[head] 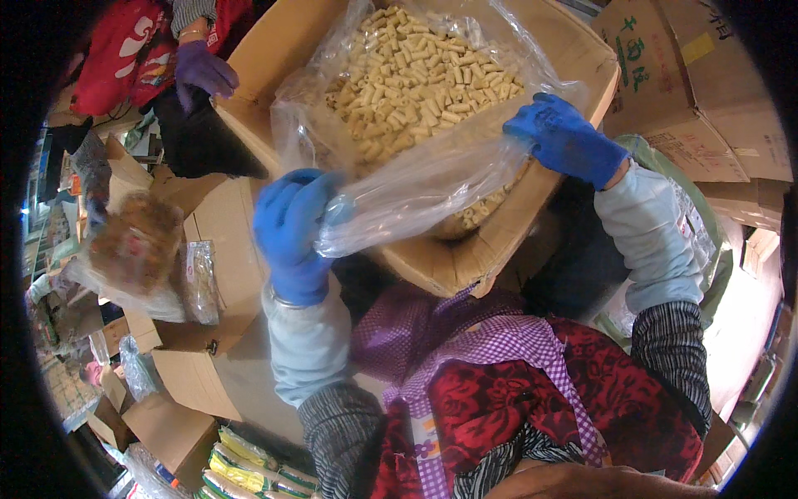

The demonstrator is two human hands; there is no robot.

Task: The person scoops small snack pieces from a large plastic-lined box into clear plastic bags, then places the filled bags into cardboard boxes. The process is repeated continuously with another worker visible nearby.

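A large cardboard box [449,274] stands open before me, lined with a clear plastic bag [411,193]. Inside the liner lies a heap of short, hollow, tan snack pieces [424,87]. My left hand [296,237], in a blue glove, grips the liner's edge at the near left side of the box. Gripping the same edge farther right is my right hand [564,137], also blue-gloved, near the box's right wall. The plastic stretches between both hands above the near part of the box, and some pieces show beneath it.
At the upper left is a co-worker's purple-gloved hand [202,72] by the box. Flattened-open cartons and a bag of brown food [137,243] lie left. Closed cartons [692,93] are stacked right, above a green sack [717,249]. Yellow-green packets [243,465] sit at lower left.
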